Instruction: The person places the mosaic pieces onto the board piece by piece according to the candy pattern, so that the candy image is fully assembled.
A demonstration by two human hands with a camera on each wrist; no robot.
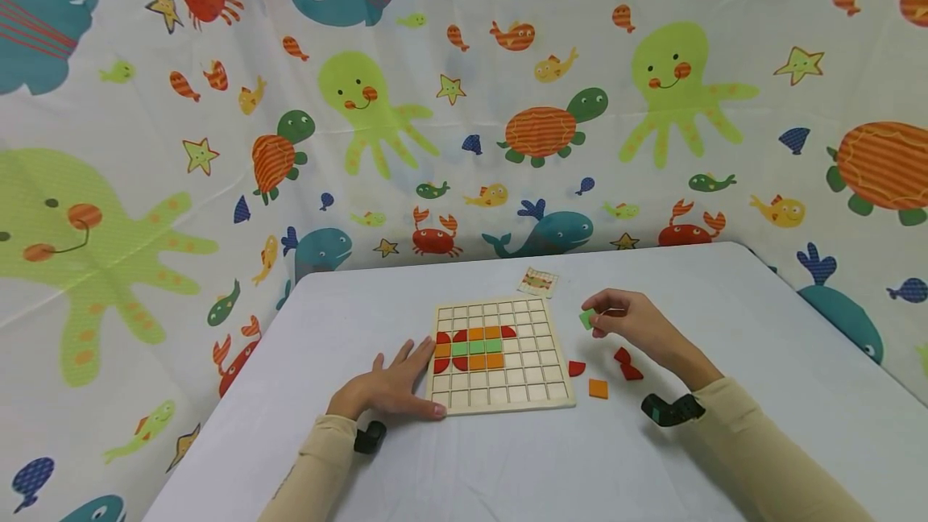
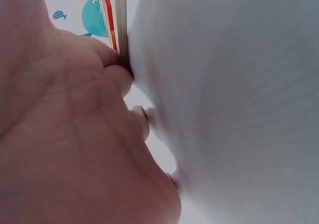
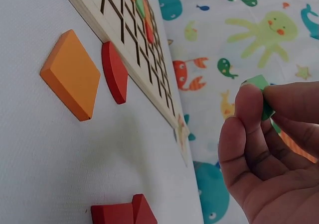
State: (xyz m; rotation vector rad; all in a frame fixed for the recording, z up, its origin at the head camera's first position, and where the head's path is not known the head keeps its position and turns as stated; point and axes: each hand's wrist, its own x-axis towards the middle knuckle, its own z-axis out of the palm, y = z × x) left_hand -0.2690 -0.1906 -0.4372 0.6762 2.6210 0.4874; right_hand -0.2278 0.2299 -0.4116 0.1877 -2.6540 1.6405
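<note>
A wooden grid board (image 1: pixel 522 391) lies on the white table, with red, orange and green tiles set in its cells toward the left. Against the board's left edge rests my left hand (image 1: pixel 395 385), fingers spread, the thumb by the near corner. In the left wrist view that hand (image 2: pixel 75 119) touches the board's side (image 2: pixel 120 20). Right of the board my right hand (image 1: pixel 629 319) pinches a green tile (image 1: pixel 587 318) above the table. The right wrist view has the green tile (image 3: pixel 258 82) between thumb and fingertips.
Loose on the table right of the board are a red rounded piece (image 1: pixel 576 368), an orange square tile (image 1: pixel 598 388) and red pieces (image 1: pixel 627 364) touching each other. A small pattern card (image 1: pixel 538 282) lies behind the board. A printed sea-animal cloth (image 1: pixel 464 143) hangs behind the table.
</note>
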